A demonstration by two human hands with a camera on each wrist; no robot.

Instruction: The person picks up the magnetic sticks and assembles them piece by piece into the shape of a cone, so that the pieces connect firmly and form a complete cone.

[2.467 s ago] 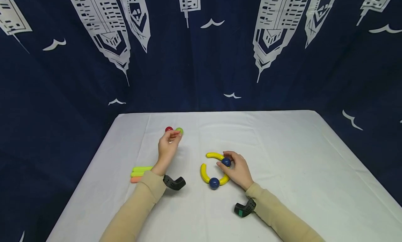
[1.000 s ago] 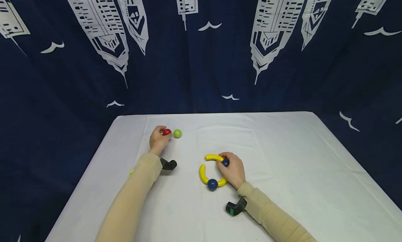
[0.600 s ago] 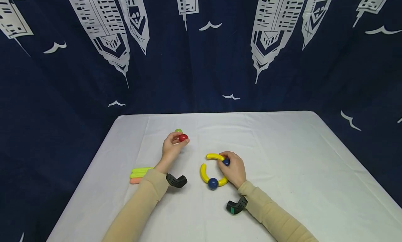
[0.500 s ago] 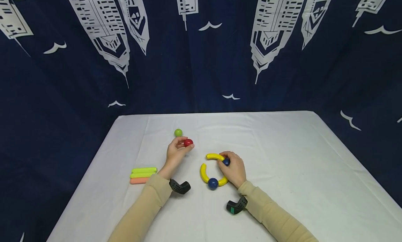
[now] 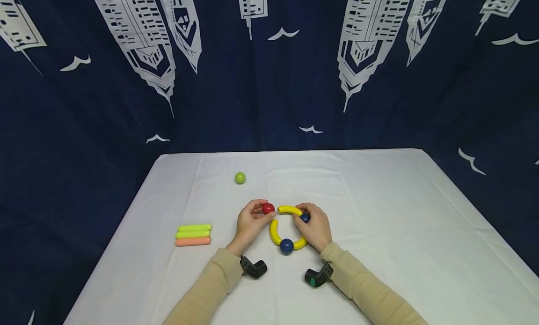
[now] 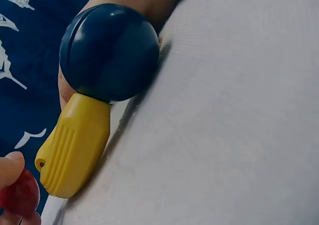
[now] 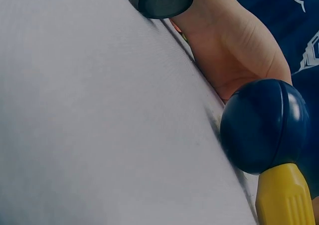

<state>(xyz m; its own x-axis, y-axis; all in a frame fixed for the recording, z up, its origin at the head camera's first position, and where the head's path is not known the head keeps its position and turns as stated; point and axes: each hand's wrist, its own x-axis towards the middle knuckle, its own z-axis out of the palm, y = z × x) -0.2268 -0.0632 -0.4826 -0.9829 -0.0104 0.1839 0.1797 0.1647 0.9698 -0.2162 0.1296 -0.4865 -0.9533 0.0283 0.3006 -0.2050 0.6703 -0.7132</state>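
Observation:
My left hand (image 5: pixel 249 225) pinches a red ball (image 5: pixel 268 208) between thumb and fingers, just left of the free end of the upper yellow curved rod (image 5: pixel 288 209). My right hand (image 5: pixel 316 227) grips a blue ball (image 5: pixel 305 217) where that rod meets it. Below, a second blue ball (image 5: pixel 287 246) joins the left yellow rod (image 5: pixel 274 231) and the lower right yellow rod (image 5: pixel 300 244), which runs up under my right hand. Together these form a ring with a gap at its upper left. In the left wrist view, the red ball (image 6: pixel 22 194) sits close to a grooved yellow rod (image 6: pixel 77 145).
A green ball (image 5: pixel 240 178) lies toward the back of the white table (image 5: pixel 400 212). Left of my hands, two lime rods (image 5: pixel 193 231) and an orange rod (image 5: pixel 193 241) lie side by side. A dark blue patterned cloth (image 5: pixel 261 105) hangs behind the table.
My left hand has passed from the green ball to the red one, picked it up, and brought it toward me and right to the ring's gap. My right hand has stayed at the ring.

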